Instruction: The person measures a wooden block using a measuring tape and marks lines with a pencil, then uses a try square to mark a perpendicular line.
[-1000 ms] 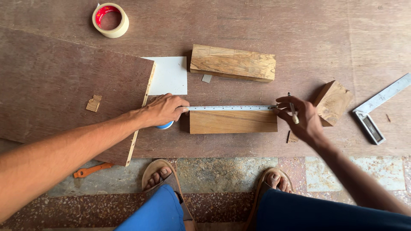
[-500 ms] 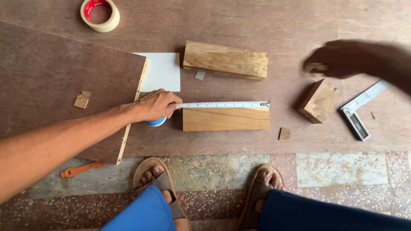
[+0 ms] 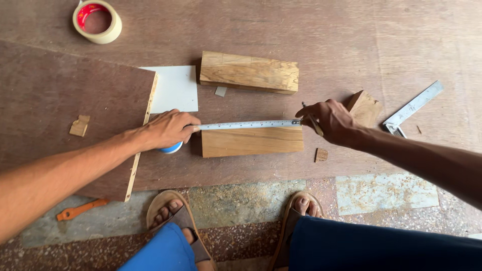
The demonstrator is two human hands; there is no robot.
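Moved: right hand back from far right, now at block's right end.
Right hand: fingers curled, pinching pencil.
Left hand: closed over tape measure case, blade along wood block.

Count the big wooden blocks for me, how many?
3: one block under the tape measure, a longer block behind it, and a small block partly hidden behind the right hand.
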